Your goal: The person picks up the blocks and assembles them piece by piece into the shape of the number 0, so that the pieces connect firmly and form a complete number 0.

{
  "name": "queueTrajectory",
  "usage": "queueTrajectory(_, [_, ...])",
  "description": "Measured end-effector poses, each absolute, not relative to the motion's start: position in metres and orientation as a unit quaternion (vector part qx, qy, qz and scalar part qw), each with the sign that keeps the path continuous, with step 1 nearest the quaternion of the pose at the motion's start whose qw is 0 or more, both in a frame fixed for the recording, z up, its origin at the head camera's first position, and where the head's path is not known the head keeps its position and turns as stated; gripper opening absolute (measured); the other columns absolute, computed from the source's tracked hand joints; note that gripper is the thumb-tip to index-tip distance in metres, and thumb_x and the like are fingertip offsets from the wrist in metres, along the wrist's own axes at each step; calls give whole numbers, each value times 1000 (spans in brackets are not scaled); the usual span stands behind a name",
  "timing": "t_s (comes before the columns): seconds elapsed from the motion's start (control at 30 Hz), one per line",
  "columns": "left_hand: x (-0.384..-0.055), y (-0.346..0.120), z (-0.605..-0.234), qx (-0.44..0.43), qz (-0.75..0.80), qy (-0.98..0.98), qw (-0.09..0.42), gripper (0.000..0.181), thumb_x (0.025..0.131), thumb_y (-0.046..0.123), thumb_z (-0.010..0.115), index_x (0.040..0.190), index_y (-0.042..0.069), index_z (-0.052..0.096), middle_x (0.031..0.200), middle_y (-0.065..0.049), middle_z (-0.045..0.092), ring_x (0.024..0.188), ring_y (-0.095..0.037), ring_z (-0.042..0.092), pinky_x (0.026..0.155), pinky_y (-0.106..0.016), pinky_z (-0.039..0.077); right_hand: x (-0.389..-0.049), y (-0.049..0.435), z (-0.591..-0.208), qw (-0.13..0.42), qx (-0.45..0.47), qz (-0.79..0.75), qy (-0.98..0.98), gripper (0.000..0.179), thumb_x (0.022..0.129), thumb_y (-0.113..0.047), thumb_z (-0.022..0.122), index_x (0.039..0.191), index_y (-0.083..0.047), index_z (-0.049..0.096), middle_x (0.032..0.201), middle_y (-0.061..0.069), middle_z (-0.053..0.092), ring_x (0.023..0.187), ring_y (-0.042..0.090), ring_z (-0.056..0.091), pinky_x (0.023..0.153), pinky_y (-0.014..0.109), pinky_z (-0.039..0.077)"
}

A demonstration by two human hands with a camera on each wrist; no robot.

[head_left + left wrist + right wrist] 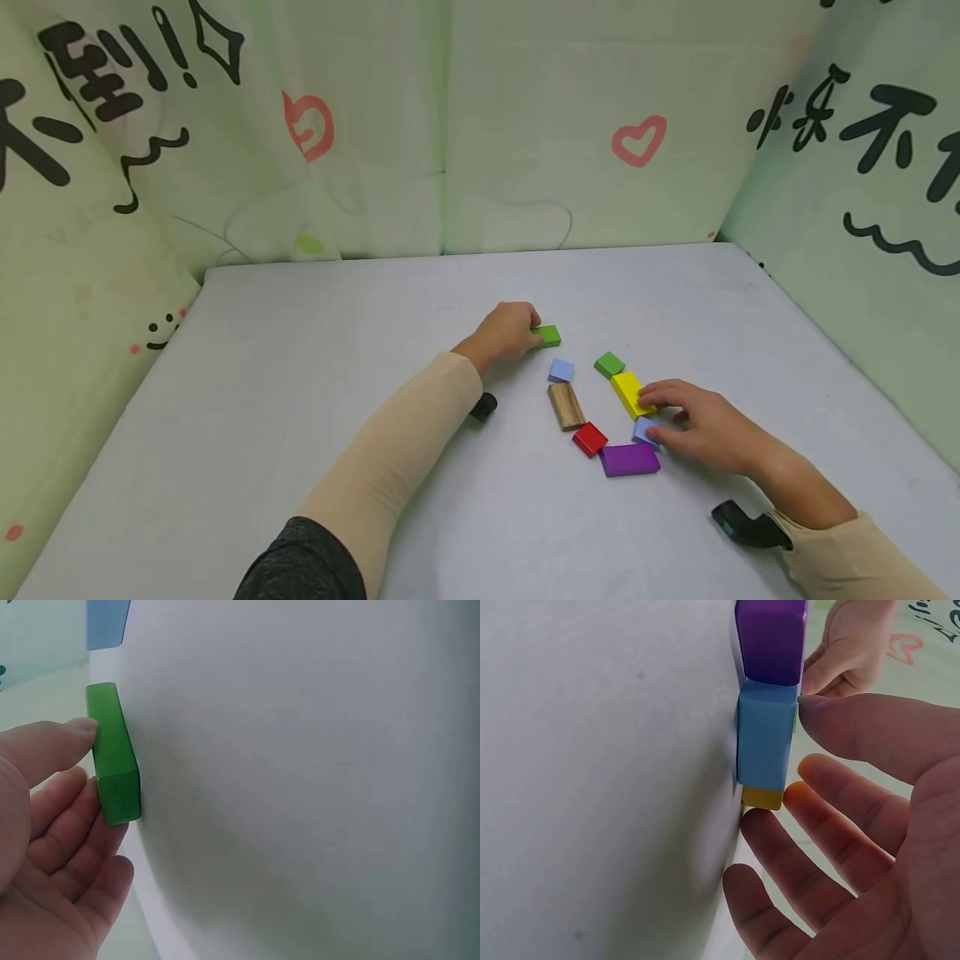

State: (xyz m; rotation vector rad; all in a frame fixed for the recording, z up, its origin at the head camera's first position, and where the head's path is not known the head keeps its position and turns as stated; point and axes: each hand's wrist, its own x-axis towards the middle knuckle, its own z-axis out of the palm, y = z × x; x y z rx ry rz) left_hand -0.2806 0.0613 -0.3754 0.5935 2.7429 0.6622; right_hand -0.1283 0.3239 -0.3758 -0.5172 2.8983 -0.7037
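Note:
At the far side of the block arrangement, my left hand (pixel 507 329) pinches a green block (pixel 551 336) between thumb and fingers; in the left wrist view the block (pixel 114 746) lies along the white surface. My right hand (pixel 705 423) spans the near right side, its thumb touching a light blue block (pixel 642 431) and its fingertips at a yellow block (pixel 628 390). A purple block (pixel 630 460) adjoins the blue one. Further round the curve lie a red block (pixel 590 439), a wood-grain block (pixel 566 407), another light blue block (pixel 560 370) and a second green block (pixel 609 364).
A white table (pixel 315 350) spreads around the blocks. Pale green printed curtains (pixel 525 125) stand along its back and sides. A black wrist device (pixel 750 527) sits under the right forearm, and a dark piece (pixel 484 406) shows beside the left sleeve.

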Motion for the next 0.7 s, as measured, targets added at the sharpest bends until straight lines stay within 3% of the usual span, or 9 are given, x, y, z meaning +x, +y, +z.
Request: queueTrajectory(0.7, [-281,66,-376,217,227,943,112,34,96,24,69,125,5,66,117,-4,68,93,-13,58,85,-26,48,-128,323,-375,58,-166,-229,957,37,87,-15,77,120,-3,66,129,18,59,116,38,58,87,48,54])
